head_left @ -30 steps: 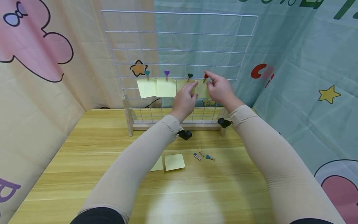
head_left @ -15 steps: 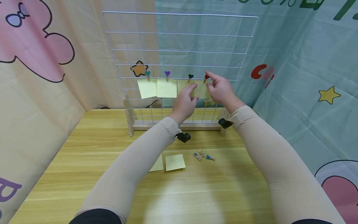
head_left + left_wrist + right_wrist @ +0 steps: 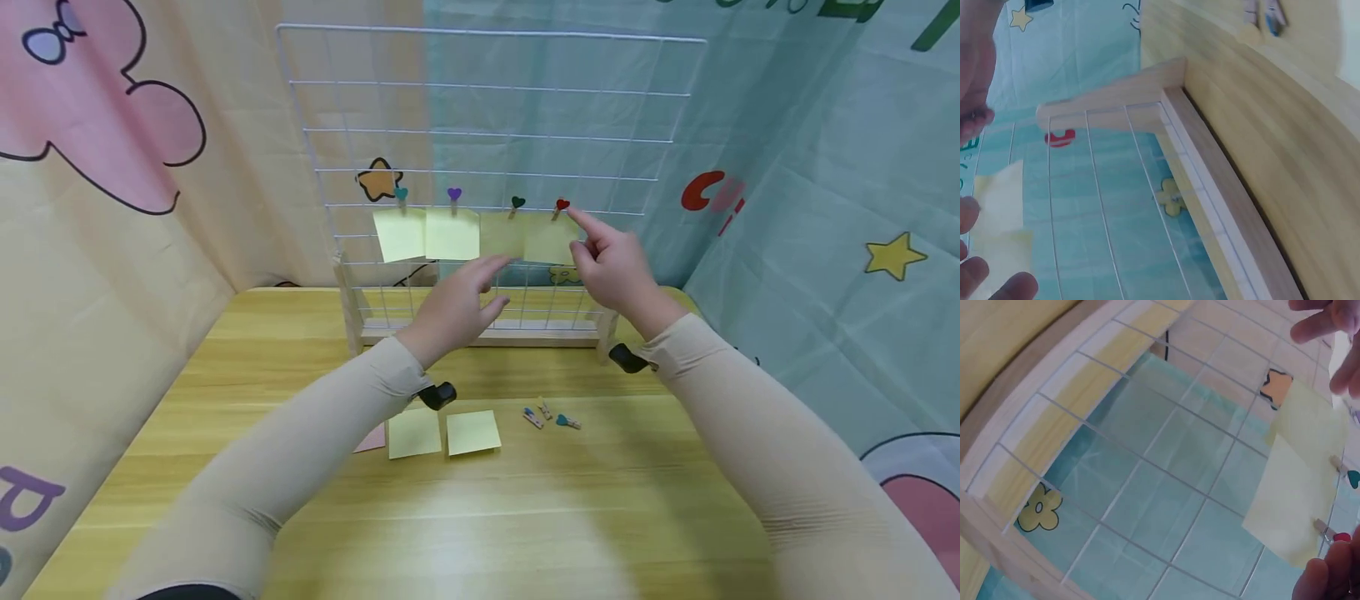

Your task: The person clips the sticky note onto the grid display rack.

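Four-sided yellow sticky notes hang in a row on a white wire grid point(image 3: 480, 83), pinned by small heart-topped clothespins. The rightmost sticky note point(image 3: 551, 240) hangs from a red-heart clothespin point(image 3: 562, 206). My right hand point(image 3: 618, 267) is beside that clothespin, index finger extended near the heart and thumb apart from it; in the right wrist view the fingertips point(image 3: 1329, 575) lie close to the red heart. My left hand point(image 3: 453, 308) hovers before the grid, below the notes, its fingers loosely spread and holding nothing. The third note point(image 3: 501, 235) hangs from a dark green-heart clothespin point(image 3: 517, 202).
Two yellow sticky notes point(image 3: 474, 432) lie on the wooden table point(image 3: 480, 533), with a pink note point(image 3: 372, 439) partly behind my left sleeve. Several loose clothespins point(image 3: 533, 417) lie right of them. The grid stands in a wooden base point(image 3: 517, 337); printed curtains surround the table.
My left hand has drawn down and left, away from the notes. My right hand has backed slightly right and down from the red-heart clothespin, which stays on the grid.
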{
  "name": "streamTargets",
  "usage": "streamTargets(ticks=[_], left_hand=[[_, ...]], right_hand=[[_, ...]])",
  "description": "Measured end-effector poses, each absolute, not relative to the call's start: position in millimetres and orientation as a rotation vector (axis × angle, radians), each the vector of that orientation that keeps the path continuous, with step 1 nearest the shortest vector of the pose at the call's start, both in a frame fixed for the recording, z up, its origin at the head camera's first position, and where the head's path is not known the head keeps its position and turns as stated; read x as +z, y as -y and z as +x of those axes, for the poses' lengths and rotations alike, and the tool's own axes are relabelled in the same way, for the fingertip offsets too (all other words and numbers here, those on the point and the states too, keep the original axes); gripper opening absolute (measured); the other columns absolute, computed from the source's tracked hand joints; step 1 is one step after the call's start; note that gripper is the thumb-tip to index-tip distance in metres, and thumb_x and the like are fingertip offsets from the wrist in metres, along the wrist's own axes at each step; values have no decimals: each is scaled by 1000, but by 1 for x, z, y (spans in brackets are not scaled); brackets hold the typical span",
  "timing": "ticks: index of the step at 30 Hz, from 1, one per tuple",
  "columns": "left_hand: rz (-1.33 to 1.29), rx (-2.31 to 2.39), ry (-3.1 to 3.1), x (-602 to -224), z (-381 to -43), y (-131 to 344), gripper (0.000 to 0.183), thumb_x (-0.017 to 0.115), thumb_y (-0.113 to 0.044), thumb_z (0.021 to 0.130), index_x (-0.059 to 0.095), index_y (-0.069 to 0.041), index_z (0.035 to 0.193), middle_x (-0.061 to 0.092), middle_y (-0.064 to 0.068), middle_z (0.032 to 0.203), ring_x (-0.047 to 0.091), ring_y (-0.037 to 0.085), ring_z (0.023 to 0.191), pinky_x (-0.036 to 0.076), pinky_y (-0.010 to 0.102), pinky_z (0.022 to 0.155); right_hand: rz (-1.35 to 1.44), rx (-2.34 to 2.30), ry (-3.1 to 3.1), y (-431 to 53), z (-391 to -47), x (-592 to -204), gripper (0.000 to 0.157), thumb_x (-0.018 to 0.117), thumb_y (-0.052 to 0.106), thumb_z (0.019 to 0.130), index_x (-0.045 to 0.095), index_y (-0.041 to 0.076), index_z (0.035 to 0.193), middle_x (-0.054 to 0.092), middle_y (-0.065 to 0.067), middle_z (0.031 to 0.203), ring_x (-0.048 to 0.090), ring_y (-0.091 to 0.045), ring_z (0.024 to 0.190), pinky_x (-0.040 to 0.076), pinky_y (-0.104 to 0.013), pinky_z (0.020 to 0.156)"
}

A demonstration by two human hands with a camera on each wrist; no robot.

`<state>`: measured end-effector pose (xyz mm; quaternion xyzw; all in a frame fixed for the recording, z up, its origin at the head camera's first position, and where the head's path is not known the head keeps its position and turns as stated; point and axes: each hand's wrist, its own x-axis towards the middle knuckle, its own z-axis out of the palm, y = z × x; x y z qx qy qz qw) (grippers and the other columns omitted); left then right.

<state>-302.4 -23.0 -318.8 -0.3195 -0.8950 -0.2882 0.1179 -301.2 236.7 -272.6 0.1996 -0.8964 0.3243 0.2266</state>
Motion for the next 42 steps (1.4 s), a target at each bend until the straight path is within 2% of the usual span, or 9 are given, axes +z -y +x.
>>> streamTargets(ticks=[4,8,11,13,17,20,25,35,42], left_hand=[[-872,-799,2694,-322,-292,53,63,62,-36,107,40,-18,163,48,5,163,68,28,125,63,41,79],[-808,-782,2745,-327,-282,79,65,63,-38,106,39,-18,163,49,7,163,64,31,132,60,49,95],[-794,-781,2763,-331,-275,94,67,63,-38,106,39,-15,163,48,9,163,54,33,144,52,52,110],[-794,-795,2773,-333,-270,103,68,64,-37,105,37,-13,163,46,11,165,47,35,150,46,54,118],[-784,-785,2797,-335,-260,120,71,64,-37,105,35,-9,164,42,13,167,41,36,153,38,56,124],[-764,-746,2824,-338,-253,132,73,64,-39,105,34,-9,165,41,13,168,40,37,154,34,56,125],[-733,-727,2899,-345,-245,148,75,64,-41,105,32,-9,165,40,14,168,37,39,155,32,59,126],[-692,-721,3026,-374,-229,173,82,68,-47,102,31,-12,166,40,15,167,42,42,152,37,61,122],[-689,-710,3074,-391,-223,181,82,73,-43,99,36,-8,163,44,20,164,43,46,150,38,65,120]], right_hand=[[597,821,2461,-243,-286,-281,47,55,12,107,54,7,154,56,-4,65,37,-16,47,33,-29,49],[607,774,2495,-247,-275,-290,46,57,12,107,55,4,152,73,-10,92,44,-12,51,38,-26,51],[615,735,2548,-250,-267,-296,47,58,14,107,54,3,153,75,-14,116,44,-18,52,40,-31,52],[622,702,2590,-251,-262,-302,49,59,15,108,52,3,154,72,-17,132,52,-26,57,46,-36,58],[641,624,2665,-255,-253,-315,53,62,18,107,50,5,156,60,-20,151,68,-40,100,54,-49,76],[676,585,2704,-258,-248,-325,56,65,20,105,49,6,157,55,-20,155,60,-41,131,55,-57,97],[723,547,2764,-261,-243,-342,60,68,22,104,47,3,157,51,-21,159,47,-44,147,39,-64,119],[664,534,2977,-262,-232,-369,70,68,32,104,39,9,163,34,-21,170,26,-49,157,30,-70,122],[692,500,3041,-266,-230,-392,75,70,36,102,37,11,164,30,-22,171,23,-50,157,29,-71,122]])
